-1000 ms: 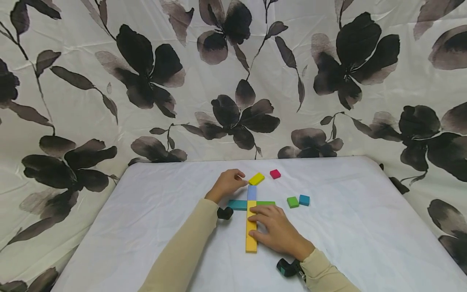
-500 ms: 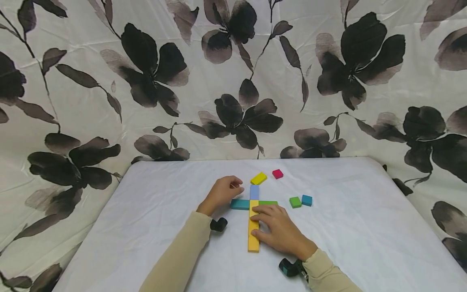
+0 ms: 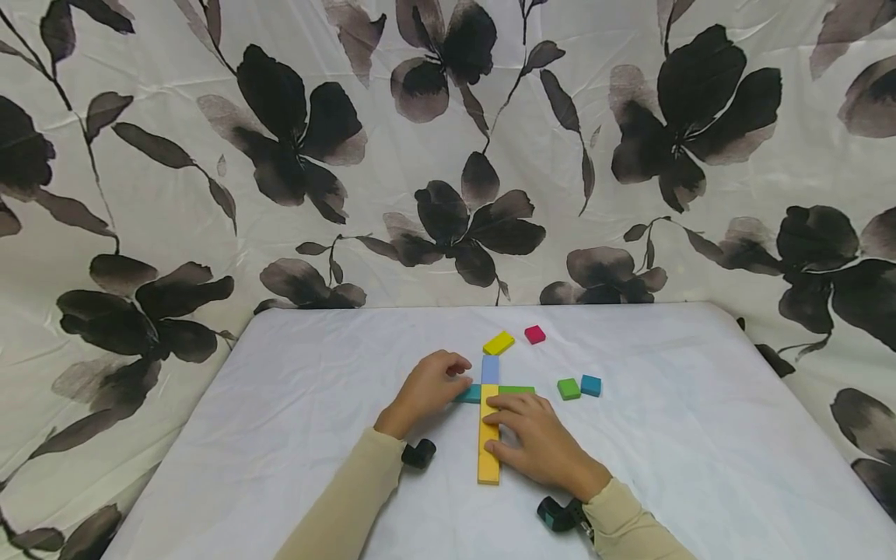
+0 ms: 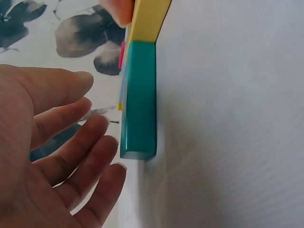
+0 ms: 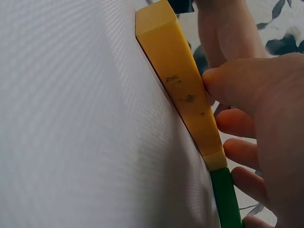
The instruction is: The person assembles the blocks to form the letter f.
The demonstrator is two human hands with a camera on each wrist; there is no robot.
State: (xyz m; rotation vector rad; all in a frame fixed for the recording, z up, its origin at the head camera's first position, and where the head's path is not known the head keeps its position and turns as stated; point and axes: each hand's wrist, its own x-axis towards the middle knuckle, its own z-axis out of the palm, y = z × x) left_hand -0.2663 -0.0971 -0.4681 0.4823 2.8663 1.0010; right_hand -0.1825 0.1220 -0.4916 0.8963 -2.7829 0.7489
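A long orange-yellow block (image 3: 488, 470) lies flat, with a lavender block (image 3: 490, 369) at its far end. A teal block (image 3: 467, 394) juts left from the joint and a green block (image 3: 518, 389) juts right, forming a cross. My right hand (image 3: 539, 447) rests its fingertips and thumb along the orange-yellow block's upper face. Beside the teal block is my left hand (image 3: 428, 389), its fingers loosely bent and covering that block's left end in the head view. In the left wrist view, a gap separates those fingers from the teal block (image 4: 140, 99).
A short yellow block (image 3: 499, 343) sits just beyond the lavender one, with a red block (image 3: 535, 334) to its right. Further right, a small green block (image 3: 568, 389) and a blue block (image 3: 591, 385) lie close together on the white-covered table (image 3: 665, 435).
My left hand has drawn back from near the lavender and short yellow blocks to the teal block's left end. My right hand keeps its place on the orange-yellow block. The head view shifts slightly.
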